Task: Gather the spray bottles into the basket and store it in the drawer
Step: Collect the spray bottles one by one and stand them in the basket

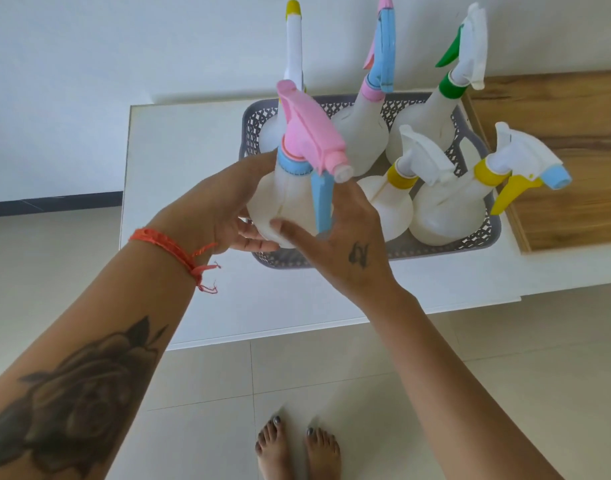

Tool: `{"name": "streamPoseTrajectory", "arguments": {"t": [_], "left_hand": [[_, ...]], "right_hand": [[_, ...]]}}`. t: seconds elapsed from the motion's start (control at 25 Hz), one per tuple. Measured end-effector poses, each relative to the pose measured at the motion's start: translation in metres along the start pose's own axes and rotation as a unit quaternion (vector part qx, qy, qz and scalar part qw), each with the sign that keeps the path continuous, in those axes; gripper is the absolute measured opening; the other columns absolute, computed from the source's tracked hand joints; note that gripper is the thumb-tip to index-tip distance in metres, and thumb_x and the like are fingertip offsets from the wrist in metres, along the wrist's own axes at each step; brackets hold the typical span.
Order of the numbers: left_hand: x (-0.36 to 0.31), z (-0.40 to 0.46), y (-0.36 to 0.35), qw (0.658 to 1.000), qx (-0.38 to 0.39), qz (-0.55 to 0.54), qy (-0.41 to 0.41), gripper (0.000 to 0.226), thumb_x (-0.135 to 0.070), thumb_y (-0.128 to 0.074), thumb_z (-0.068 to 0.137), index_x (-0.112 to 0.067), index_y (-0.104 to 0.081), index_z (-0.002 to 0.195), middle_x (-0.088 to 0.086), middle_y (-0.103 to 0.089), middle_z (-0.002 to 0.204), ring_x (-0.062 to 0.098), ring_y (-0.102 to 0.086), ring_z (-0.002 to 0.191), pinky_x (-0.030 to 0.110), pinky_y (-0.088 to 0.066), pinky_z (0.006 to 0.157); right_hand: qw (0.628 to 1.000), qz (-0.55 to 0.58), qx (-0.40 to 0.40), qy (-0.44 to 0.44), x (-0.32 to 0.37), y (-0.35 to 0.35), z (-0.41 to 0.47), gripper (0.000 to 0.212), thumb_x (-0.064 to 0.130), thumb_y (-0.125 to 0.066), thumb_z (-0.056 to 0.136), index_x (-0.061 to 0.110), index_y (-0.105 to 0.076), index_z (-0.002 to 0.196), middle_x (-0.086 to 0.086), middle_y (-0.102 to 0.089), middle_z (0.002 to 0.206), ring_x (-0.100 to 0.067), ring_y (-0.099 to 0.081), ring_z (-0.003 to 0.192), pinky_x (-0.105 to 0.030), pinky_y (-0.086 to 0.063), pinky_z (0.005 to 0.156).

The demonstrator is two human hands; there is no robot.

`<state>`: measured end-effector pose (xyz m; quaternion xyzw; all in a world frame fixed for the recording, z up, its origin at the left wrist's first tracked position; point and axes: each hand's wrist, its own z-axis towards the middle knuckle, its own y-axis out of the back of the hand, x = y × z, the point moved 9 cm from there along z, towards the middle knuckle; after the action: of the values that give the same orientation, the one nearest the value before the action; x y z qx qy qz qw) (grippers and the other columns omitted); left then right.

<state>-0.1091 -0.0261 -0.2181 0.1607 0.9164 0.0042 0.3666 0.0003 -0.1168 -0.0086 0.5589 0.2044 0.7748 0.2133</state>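
A grey lattice basket [484,239] stands on a white low cabinet top [179,161]. Several white spray bottles stand upright inside it: one with a yellow tip [293,39], one with a blue and pink head [383,60], one with a green trigger [449,88], one with a yellow collar [401,178] and one with a yellow trigger and blue nozzle [515,181]. A bottle with a pink head and blue trigger [290,188] is over the basket's near left corner. My left hand [224,209] and my right hand [345,244] both grip its body.
A wooden board [567,161] lies on the cabinet top to the right of the basket. A white wall stands behind. Pale floor tiles [200,375] and my bare feet [297,448] are below the cabinet's front edge.
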Motion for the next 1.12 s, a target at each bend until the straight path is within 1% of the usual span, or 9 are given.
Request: {"name": "streamPoseTrajectory", "arguments": {"t": [0.04,0.08,0.2,0.24,0.36,0.44,0.6,0.96,1.12], "left_hand": [[-0.061,-0.001,0.035,0.999,-0.005,-0.035,0.024,0.043,-0.042,-0.027,0.099,-0.007,-0.040,0.121,0.018,-0.069,0.100,0.025,-0.062,0.060,0.029,-0.050,0.050],[-0.107,-0.004,0.064,0.992,-0.078,-0.085,0.049,0.041,-0.045,-0.037,0.096,-0.014,-0.047,0.121,0.010,-0.066,0.110,0.022,-0.062,0.068,0.030,-0.053,0.061],[-0.176,-0.023,0.088,0.989,-0.052,-0.136,-0.011,0.030,-0.045,-0.048,0.092,-0.023,-0.064,0.104,-0.010,-0.074,0.068,0.015,-0.071,0.061,0.036,-0.058,0.071],[-0.172,-0.034,0.090,0.986,-0.085,-0.144,-0.022,0.031,-0.046,-0.047,0.092,-0.024,-0.064,0.106,-0.011,-0.073,0.066,0.015,-0.071,0.065,0.039,-0.058,0.074],[-0.174,-0.036,0.081,0.980,-0.072,-0.181,-0.039,0.042,-0.049,-0.045,0.093,-0.023,-0.057,0.124,-0.003,-0.068,0.104,0.025,-0.065,0.102,0.043,-0.053,0.086],[-0.174,-0.035,0.080,0.979,-0.088,-0.178,-0.039,0.044,-0.051,-0.045,0.092,-0.023,-0.057,0.125,-0.001,-0.063,0.117,0.027,-0.059,0.112,0.040,-0.052,0.086],[-0.172,-0.039,0.080,0.976,-0.108,-0.182,-0.051,0.023,-0.049,-0.043,0.094,-0.032,-0.057,0.088,-0.016,-0.057,0.089,0.009,-0.055,0.086,0.037,-0.049,0.085],[-0.165,-0.041,0.080,0.976,-0.139,-0.163,-0.047,0.035,-0.051,-0.037,0.095,-0.026,-0.058,0.105,-0.012,-0.060,0.097,0.018,-0.057,0.104,0.036,-0.048,0.090],[-0.160,-0.058,0.086,0.957,-0.229,-0.157,-0.086,0.028,-0.047,-0.043,0.093,-0.029,-0.059,0.078,-0.012,-0.062,0.085,0.013,-0.059,0.088,0.036,-0.049,0.087]], "right_hand": [[1.000,0.009,-0.011,-0.010,-0.004,-0.002,0.002,0.053,0.039,-0.070,0.077,0.012,-0.053,0.119,0.002,-0.061,0.103,-0.005,-0.052,0.092,-0.006,-0.039,0.079],[0.999,0.009,-0.028,-0.015,-0.008,-0.003,0.004,0.049,0.040,-0.068,0.078,0.011,-0.055,0.115,0.003,-0.062,0.098,-0.003,-0.051,0.087,-0.001,-0.037,0.077],[0.998,-0.017,-0.067,-0.013,-0.015,-0.009,0.004,0.041,0.034,-0.070,0.078,0.002,-0.059,0.101,0.004,-0.053,0.079,-0.005,-0.046,0.070,0.003,-0.035,0.067],[0.997,-0.018,-0.067,-0.018,-0.017,-0.012,0.003,0.038,0.031,-0.070,0.079,0.000,-0.059,0.098,0.006,-0.048,0.077,-0.004,-0.043,0.065,0.002,-0.035,0.064],[0.998,-0.017,-0.055,-0.038,-0.026,-0.020,0.004,0.034,0.028,-0.069,0.082,-0.001,-0.058,0.096,0.006,-0.045,0.076,0.004,-0.039,0.059,0.001,-0.036,0.063],[0.998,-0.027,-0.045,-0.045,-0.030,-0.023,0.004,0.037,0.030,-0.067,0.083,-0.002,-0.059,0.099,-0.001,-0.054,0.076,-0.002,-0.044,0.064,-0.001,-0.037,0.062],[0.996,-0.045,-0.042,-0.057,-0.034,-0.028,0.001,0.042,0.032,-0.066,0.082,-0.005,-0.059,0.101,-0.017,-0.067,0.082,-0.017,-0.055,0.068,-0.013,-0.039,0.066],[0.993,-0.104,-0.043,-0.032,-0.033,-0.030,-0.003,0.050,0.036,-0.069,0.080,-0.004,-0.060,0.107,-0.018,-0.069,0.092,-0.027,-0.064,0.079,-0.013,-0.040,0.070],[0.996,-0.077,0.002,-0.054,-0.037,-0.024,-0.010,0.060,0.033,-0.072,0.079,0.001,-0.052,0.125,-0.013,-0.064,0.118,-0.020,-0.059,0.104,-0.003,-0.029,0.086]]}}
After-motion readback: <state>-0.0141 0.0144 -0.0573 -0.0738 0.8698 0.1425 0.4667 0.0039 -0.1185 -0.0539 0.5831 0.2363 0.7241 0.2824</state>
